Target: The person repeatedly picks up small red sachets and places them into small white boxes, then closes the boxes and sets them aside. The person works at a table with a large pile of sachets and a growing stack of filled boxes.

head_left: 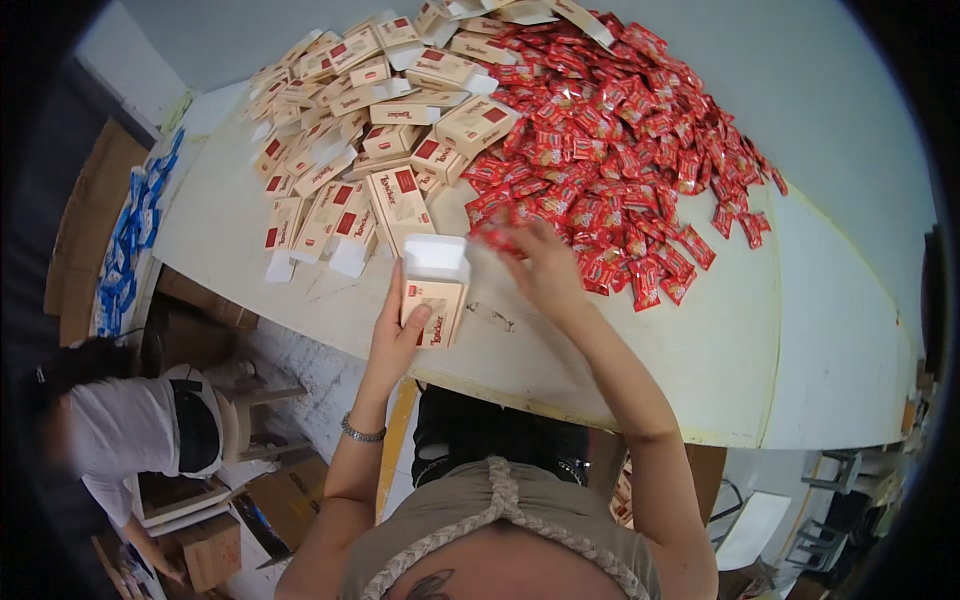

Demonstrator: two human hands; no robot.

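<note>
My left hand (401, 324) holds a cream Loacker carton (433, 311) near the table's front edge, thumb on its printed face. The carton's top flap stands open, showing the white inside. My right hand (541, 264) is at the near left edge of a heap of red foil snack packets (592, 172), its fingers blurred over a red packet (495, 231); whether they grip it I cannot tell. Beyond my left hand lies a pile of cream cartons (397, 199), several with flaps open.
The heaps lie on a pale table (697, 360) against a wall. Blue packets (127, 247) lie at the far left beside brown cardboard (94, 225). A person in a white shirt (124, 427) bends at the lower left, near a stool (247, 420) and cardboard boxes (214, 551).
</note>
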